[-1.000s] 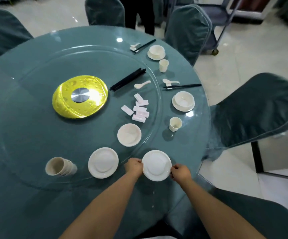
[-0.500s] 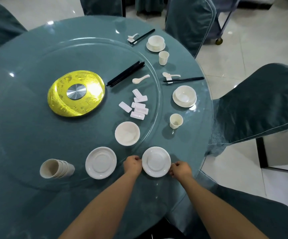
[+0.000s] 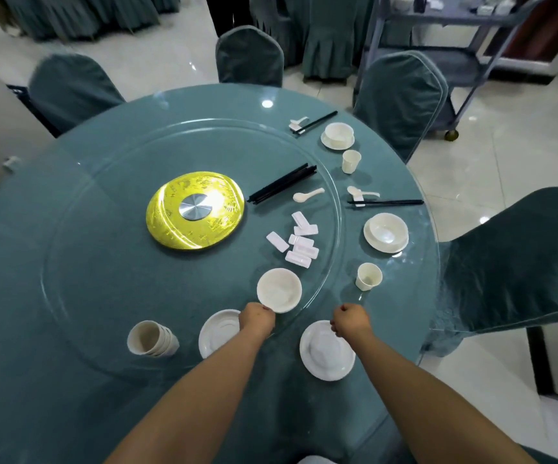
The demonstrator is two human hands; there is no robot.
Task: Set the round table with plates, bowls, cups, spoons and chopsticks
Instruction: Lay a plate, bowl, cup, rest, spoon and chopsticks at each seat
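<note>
Head view: your two hands over the table (image 3: 70, 296)
Left hand (image 3: 256, 319): grip curled at bowl (image 3: 279, 294) rim, hold unclear
Right hand (image 3: 351, 319): grip fisted, empty, above plate (image 3: 327, 354)

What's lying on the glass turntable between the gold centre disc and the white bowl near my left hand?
In the head view, nothing lies between the gold centre disc and the empty white bowl; that stretch of turntable is bare.

Both forearms bare, stretched fwd side by side. Left hand (image 3: 256, 319) curled, knuckles up, fingertips hidden. Right hand (image 3: 351, 319) curled into loose fist, holds nothing visible, approx level w/ left.
</note>
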